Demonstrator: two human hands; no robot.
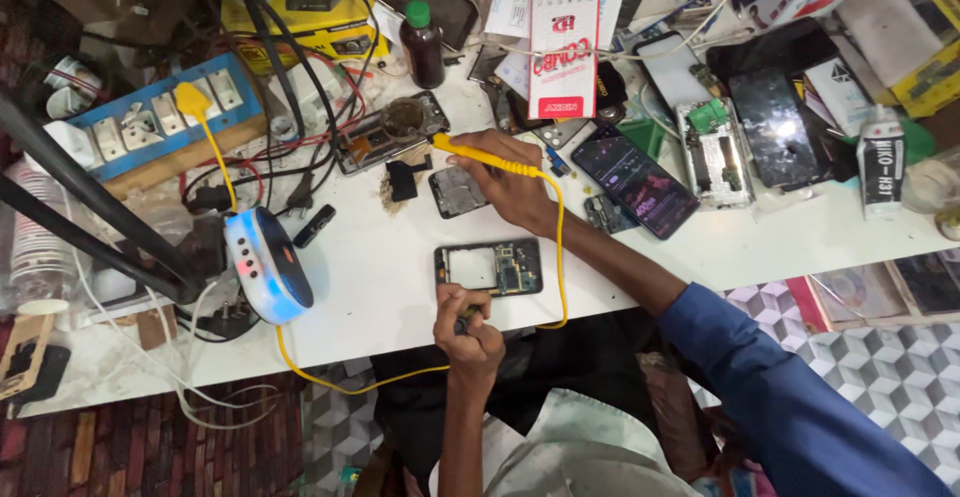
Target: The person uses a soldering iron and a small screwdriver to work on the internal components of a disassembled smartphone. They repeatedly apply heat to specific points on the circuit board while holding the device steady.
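Opened phone frame lies flat near the front edge of the white tabletop, circuit board exposed; your left hand sits just below it at that edge, fingers clenched around a small dark tool touching the frame's lower rim. Your right hand, farther back toward mid-table, grips a yellow soldering iron, its tip over a round tin. The yellow cord loops to a white-blue station at the left.

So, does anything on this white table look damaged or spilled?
Yes. The phone frame by the left hand's small tool lies open, board bare; another stripped phone lies further right. Brown crumbs are scattered near the yellow soldering iron in the right hand.
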